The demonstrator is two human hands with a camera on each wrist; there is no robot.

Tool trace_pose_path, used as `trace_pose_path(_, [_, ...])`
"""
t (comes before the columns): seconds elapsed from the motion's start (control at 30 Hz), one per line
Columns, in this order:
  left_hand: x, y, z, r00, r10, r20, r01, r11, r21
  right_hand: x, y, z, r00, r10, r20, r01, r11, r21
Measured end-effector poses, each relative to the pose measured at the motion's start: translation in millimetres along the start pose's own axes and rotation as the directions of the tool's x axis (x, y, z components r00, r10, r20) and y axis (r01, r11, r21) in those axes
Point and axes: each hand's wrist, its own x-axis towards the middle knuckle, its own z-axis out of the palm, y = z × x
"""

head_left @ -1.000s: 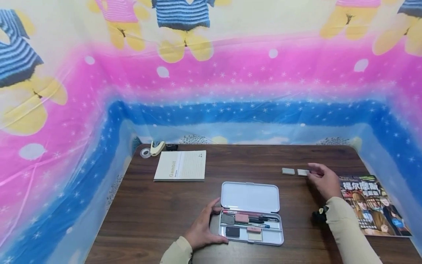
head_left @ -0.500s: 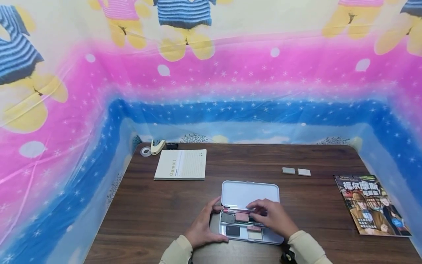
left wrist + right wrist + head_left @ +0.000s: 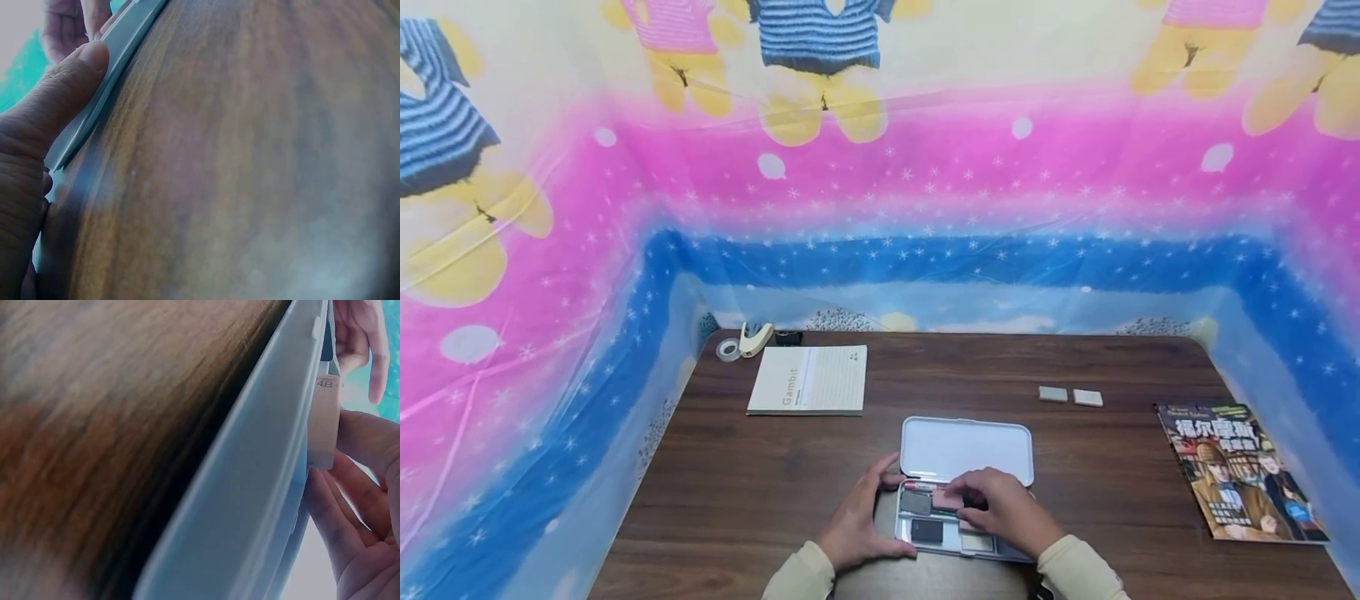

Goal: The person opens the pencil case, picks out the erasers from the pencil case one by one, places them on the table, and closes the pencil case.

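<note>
An open white pencil case [image 3: 966, 450] lies on the table, its lid tipped back. My left hand [image 3: 861, 517] grips its left end, thumb on the near edge and fingers at the far side; the left wrist view shows the thumb [image 3: 69, 81] along the rim. Inside the case sit a grey eraser [image 3: 915, 502], a black eraser [image 3: 927, 531] and a cream eraser [image 3: 977, 542]. My right hand [image 3: 1003, 508] reaches in and pinches a pink eraser [image 3: 946, 500] with thumb and fingertips. In the right wrist view, a block marked 4B [image 3: 324, 425] shows beside the thumb. The pens are mostly hidden.
Two small erasers, one grey [image 3: 1052, 394] and one white [image 3: 1087, 398], lie at the back right. A comic-style book [image 3: 1240, 475] lies at the right. A notebook [image 3: 808, 381], a tape roll [image 3: 727, 350] and a cream stapler-like object [image 3: 756, 339] stand back left.
My right hand has left the white eraser at the back right and come to the pencil case, then shifted left onto the pink eraser. My left hand keeps its place on the case.
</note>
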Motion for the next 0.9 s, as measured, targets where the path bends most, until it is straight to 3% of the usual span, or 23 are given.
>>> trace_pose_path(0.17, [-0.6,-1.8,0.7,0.999,0.035,-0.009,-0.035,0.999,0.007,0.4,0.5,3.0,1.000,-0.005,-0.012,0.006,1.000,0.030])
trace_pose_path(0.33, [-0.4,-2.8,0.7,0.998,0.055,-0.010,-0.055,0.998,0.015,0.3,3.2,2.8,1.000,-0.019,-0.022,0.022,0.992,0.128])
trace_pose_path(0.53, [-0.5,-2.9,-0.1,0.999,0.052,-0.011,-0.052,0.999,0.000,0.6,14.3,-15.8,0.987,-0.049,-0.154,0.078,0.980,0.184])
trace_pose_path(0.63, [-1.0,-3.7,-0.1,0.998,0.064,-0.021,-0.064,0.998,-0.002,1.9,29.7,-38.2,0.963,-0.016,-0.268,0.060,0.986,0.158])
trace_pose_path(0.73, [-1.2,-5.1,0.4,0.996,0.079,-0.033,-0.079,0.997,0.003,2.0,54.4,-63.6,0.925,0.048,-0.377,0.007,0.990,0.143])
trace_pose_path(0.9, [-0.7,-5.2,1.5,0.996,0.083,-0.030,-0.082,0.996,0.021,-6.1,102.4,-90.9,0.871,0.191,-0.453,-0.179,0.981,0.070])
